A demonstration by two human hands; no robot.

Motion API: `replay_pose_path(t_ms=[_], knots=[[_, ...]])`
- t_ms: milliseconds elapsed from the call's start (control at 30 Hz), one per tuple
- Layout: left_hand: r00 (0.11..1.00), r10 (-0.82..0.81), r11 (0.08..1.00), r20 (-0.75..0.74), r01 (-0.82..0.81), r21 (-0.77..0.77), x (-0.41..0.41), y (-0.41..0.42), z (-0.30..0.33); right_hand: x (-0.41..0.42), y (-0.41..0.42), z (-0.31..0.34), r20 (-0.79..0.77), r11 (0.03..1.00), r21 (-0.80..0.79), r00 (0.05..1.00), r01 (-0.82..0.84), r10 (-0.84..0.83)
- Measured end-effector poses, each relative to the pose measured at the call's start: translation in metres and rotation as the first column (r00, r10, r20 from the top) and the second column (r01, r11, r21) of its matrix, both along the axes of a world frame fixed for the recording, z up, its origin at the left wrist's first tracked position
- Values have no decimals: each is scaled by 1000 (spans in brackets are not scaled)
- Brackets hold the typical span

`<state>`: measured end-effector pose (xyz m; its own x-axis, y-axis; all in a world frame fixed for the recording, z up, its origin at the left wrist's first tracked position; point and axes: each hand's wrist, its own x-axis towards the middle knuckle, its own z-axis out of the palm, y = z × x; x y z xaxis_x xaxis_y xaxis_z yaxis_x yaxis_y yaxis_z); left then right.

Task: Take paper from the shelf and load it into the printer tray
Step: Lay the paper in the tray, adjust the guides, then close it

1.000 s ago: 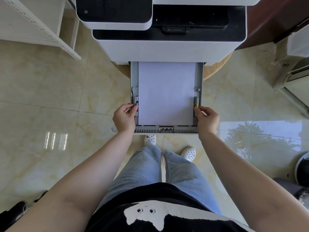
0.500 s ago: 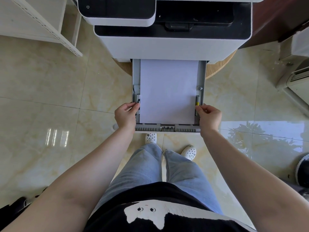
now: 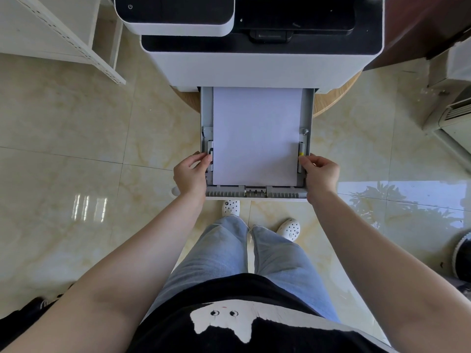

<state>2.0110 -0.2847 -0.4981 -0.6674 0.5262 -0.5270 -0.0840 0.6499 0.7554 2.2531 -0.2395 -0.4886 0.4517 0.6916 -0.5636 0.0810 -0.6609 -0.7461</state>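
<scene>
The paper (image 3: 256, 136) already lies flat in the pulled-out printer tray (image 3: 257, 193), between its side guides. The left hand (image 3: 190, 174) and right hand (image 3: 321, 174) are curled around the tray's near corners, fingertips at the guides. Loading looks done; next, probably a straight, even push to slide the tray into the printer (image 3: 254, 64).

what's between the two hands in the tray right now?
In the head view, the white paper stack lies flat in the open printer tray, spanning the gap between the left hand and right hand at its side guides.
</scene>
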Motion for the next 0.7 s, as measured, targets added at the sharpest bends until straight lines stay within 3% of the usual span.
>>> replay_pose_path(t_ms=[133, 433, 533, 633, 700], knots=[[992, 92, 996, 90, -93, 3, 3, 4, 1, 0, -2, -2, -61, 999, 41, 998, 26, -24], [992, 61, 998, 115, -63, 11, 2, 5, 2, -1, 1, -5, -21, 999, 31, 999, -23, 24], [998, -8, 1000, 70, 8, 3, 0, 3, 1, 0, 2, -3, 12, 998, -1, 998, -58, 58], [980, -174, 985, -93, 173, -17, 1, 1, -4, 1, 2, -1, 55, 992, -22, 991, -124, 125], [964, -204, 979, -171, 198, -55, 5, 2, -7, 1, 3, -1, 83, 989, -40, 986, -142, 145]])
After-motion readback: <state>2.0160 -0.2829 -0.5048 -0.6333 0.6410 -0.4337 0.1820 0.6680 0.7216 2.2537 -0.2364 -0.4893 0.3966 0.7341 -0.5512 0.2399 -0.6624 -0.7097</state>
